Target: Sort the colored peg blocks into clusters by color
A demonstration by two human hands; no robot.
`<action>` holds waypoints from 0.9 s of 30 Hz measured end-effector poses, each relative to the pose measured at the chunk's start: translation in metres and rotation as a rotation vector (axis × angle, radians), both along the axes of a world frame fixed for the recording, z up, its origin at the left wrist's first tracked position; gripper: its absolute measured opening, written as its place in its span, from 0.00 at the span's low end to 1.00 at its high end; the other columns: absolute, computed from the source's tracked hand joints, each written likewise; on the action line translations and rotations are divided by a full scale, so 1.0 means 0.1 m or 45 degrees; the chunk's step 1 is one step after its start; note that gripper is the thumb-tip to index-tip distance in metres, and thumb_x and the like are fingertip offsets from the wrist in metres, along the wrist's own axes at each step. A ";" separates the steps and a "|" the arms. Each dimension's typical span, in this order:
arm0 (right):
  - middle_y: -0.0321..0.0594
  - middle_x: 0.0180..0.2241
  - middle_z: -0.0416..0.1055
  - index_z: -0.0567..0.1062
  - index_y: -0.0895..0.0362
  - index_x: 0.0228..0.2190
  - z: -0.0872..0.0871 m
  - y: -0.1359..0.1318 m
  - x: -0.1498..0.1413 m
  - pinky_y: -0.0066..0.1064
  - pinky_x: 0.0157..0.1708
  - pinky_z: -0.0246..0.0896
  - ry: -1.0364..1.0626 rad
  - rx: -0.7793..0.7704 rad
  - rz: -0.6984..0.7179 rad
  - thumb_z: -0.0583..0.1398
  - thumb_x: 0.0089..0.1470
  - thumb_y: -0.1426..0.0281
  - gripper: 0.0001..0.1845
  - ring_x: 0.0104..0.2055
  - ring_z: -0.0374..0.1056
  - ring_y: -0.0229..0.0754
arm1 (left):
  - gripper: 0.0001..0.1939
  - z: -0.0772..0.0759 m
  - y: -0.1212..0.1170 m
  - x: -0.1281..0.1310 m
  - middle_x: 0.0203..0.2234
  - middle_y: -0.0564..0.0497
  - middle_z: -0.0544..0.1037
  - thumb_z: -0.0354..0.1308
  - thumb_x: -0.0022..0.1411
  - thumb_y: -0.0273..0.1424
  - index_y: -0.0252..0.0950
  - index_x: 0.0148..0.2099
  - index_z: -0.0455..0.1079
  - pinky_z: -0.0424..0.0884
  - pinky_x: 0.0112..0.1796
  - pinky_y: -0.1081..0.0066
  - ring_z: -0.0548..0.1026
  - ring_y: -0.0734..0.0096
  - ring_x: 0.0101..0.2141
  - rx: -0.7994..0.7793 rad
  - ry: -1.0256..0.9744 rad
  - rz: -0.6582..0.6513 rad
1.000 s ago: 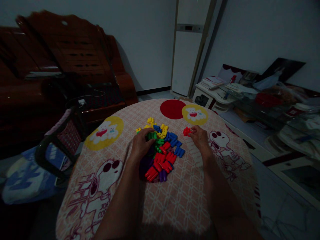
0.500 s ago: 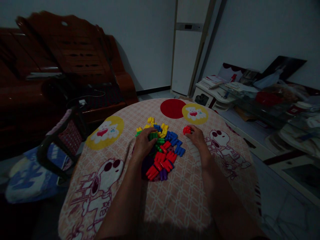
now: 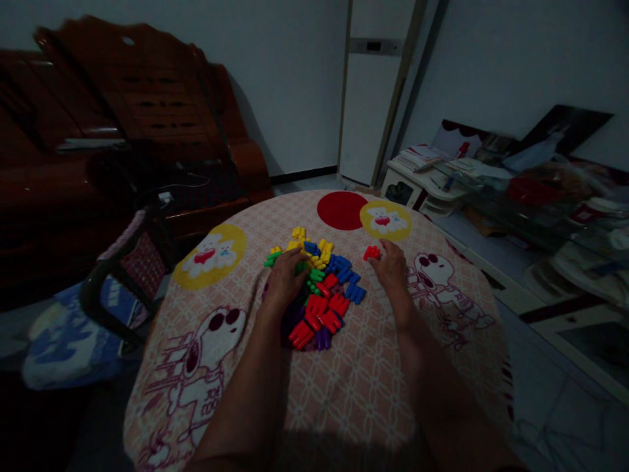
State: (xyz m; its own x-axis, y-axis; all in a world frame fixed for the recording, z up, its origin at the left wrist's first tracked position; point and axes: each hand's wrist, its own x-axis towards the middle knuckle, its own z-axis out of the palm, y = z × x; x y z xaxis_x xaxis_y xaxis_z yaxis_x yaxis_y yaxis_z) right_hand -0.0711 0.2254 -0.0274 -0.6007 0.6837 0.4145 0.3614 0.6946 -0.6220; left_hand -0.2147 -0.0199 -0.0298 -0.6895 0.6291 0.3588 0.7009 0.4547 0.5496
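Colourful plastic toy blocks lie in a loose pile on the patterned tablecloth. My left hand curls over the pile's left side, with a green toy block between thumb and fingers, partly hidden. Beyond it are yellow toy blocks; to the right, blue toy blocks; nearest me, red toy blocks and a purple one. Right of the pile, a single red toy block sits on the cloth. Beside it my right hand has thumb and forefinger apart, the thumb close to the block.
A chair stands at the table's left, with a wooden sofa behind. On the right is a cabinet with a glass top, cluttered with papers and bags. A tall white appliance stands at the back.
My right fingers have spread off the red block, which now rests on the cloth. My left hand stays over the pile. The whole view has shifted slightly.
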 end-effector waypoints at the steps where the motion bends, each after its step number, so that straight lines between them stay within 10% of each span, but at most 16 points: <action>1: 0.54 0.50 0.75 0.76 0.59 0.48 0.08 -0.05 0.01 0.44 0.56 0.61 0.001 0.043 0.037 0.64 0.48 0.69 0.22 0.53 0.69 0.53 | 0.16 -0.01 -0.01 -0.01 0.58 0.41 0.74 0.59 0.58 0.26 0.38 0.49 0.76 0.64 0.61 0.49 0.71 0.51 0.59 -0.001 0.001 0.020; 10: 0.42 0.34 0.79 0.81 0.55 0.33 0.62 -0.81 0.09 0.32 0.38 0.62 -0.803 0.125 0.889 0.60 0.54 0.74 0.09 0.39 0.75 0.47 | 0.17 -0.03 -0.09 -0.09 0.58 0.42 0.74 0.59 0.57 0.28 0.38 0.49 0.76 0.63 0.62 0.50 0.71 0.52 0.59 0.023 -0.030 0.060; 27: 0.43 0.35 0.78 0.78 0.57 0.32 0.78 -0.82 0.14 0.29 0.31 0.54 -1.089 0.163 0.768 0.66 0.52 0.61 0.12 0.38 0.73 0.45 | 0.17 -0.12 -0.10 -0.15 0.58 0.42 0.75 0.60 0.58 0.29 0.37 0.51 0.76 0.64 0.62 0.51 0.72 0.53 0.58 0.078 -0.034 0.069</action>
